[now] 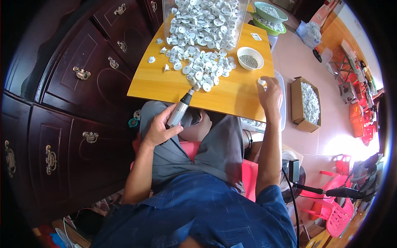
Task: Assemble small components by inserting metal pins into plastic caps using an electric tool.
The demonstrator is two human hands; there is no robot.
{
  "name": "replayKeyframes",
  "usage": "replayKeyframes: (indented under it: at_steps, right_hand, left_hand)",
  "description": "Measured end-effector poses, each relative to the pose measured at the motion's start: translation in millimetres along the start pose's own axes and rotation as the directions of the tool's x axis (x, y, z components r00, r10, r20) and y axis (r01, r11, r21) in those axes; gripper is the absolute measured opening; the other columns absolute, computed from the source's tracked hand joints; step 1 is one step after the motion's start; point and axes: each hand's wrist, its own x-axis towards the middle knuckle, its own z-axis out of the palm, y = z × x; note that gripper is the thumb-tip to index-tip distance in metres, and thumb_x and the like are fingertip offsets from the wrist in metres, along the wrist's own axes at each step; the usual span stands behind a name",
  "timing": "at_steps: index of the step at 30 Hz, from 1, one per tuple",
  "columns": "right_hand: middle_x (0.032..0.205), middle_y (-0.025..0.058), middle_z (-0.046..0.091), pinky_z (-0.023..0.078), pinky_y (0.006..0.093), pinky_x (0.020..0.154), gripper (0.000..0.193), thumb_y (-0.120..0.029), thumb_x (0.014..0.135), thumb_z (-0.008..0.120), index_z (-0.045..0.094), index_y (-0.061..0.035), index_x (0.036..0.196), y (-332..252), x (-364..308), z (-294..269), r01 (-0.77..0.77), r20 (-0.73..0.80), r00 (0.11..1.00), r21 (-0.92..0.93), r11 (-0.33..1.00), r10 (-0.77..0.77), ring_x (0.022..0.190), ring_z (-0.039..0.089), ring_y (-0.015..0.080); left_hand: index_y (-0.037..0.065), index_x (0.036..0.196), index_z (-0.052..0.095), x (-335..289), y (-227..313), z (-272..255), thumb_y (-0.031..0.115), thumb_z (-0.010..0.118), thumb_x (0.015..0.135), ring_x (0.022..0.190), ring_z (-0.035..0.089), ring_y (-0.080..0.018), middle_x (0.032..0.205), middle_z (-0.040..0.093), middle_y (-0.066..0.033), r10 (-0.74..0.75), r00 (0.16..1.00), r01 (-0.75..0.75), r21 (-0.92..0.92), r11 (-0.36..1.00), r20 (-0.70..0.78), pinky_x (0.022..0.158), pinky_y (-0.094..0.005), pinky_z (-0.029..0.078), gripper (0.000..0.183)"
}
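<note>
My left hand [158, 130] is wrapped round a grey and black electric screwdriver [180, 108] above my lap. The tool's tip points up and away, beside the near end of a loose pile of small white round plastic parts [202, 70]. My right hand [271, 96] is at the right edge of the yellow wooden table [235, 94], pinching one white plastic part [261, 82] between thumb and fingers. Farther back on the table, a white bowl [260, 55] holds small metal pieces [249, 60] that look like screws.
A clear bin [166, 29] heaped with white parts stands at the table's far end. Dark wooden cabinets [78, 95] line the left. Right of the table are a pale tub [282, 111] and a cardboard box [296, 101] of white parts. Pink chairs [337, 211] stand lower right.
</note>
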Motion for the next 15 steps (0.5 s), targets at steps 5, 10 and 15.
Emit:
replayKeyframes:
  at_steps: [5, 10, 15]
  right_hand:
    - [0.099, 0.0166, 0.070, 0.054, 0.0460, 0.078, 0.018, -0.017, 0.084, 0.067, 0.073, -0.0110, 0.099, -7, 72, 16, -0.008, 0.153, 0.988, -0.058, 0.998, 0.016, 0.090, 0.068, 0.0345]
    - [0.093, 0.0143, 0.073, 0.054, 0.0420, 0.077, 0.021, -0.025, 0.083, 0.068, 0.075, -0.0097, 0.095, 4, 126, 68, 0.069, 0.386, 0.923, -0.200, 0.977, 0.014, 0.087, 0.070, 0.0322]
    - [0.096, 0.0098, 0.074, 0.056, 0.0415, 0.081, 0.015, -0.026, 0.079, 0.070, 0.076, -0.0185, 0.091, 21, 142, 95, 0.061, 0.491, 0.870, -0.189, 0.980, 0.041, 0.092, 0.070, 0.0293]
  left_hand:
    - [-0.003, 0.146, 0.042, 5, -6, 8, 0.005, 0.074, 0.082, 0.086, 0.055, -0.0060, 0.102, 0.059, 0.0006, 0.059, 0.997, -0.063, 0.070, 0.996, 0.055, 0.080, -0.0233, 0.048, 0.073]
    - [-0.003, 0.142, 0.047, 2, -1, 3, 0.010, 0.076, 0.077, 0.110, 0.061, -0.0145, 0.122, 0.066, -0.0118, 0.006, 1.000, -0.006, 0.078, 0.997, -0.001, 0.098, -0.0298, 0.047, 0.072]
    - [-0.004, 0.142, 0.047, 4, -3, 3, 0.010, 0.076, 0.077, 0.111, 0.061, -0.0155, 0.124, 0.065, -0.0122, -0.003, 1.000, 0.005, 0.102, 0.995, -0.021, 0.098, -0.0303, 0.046, 0.072]
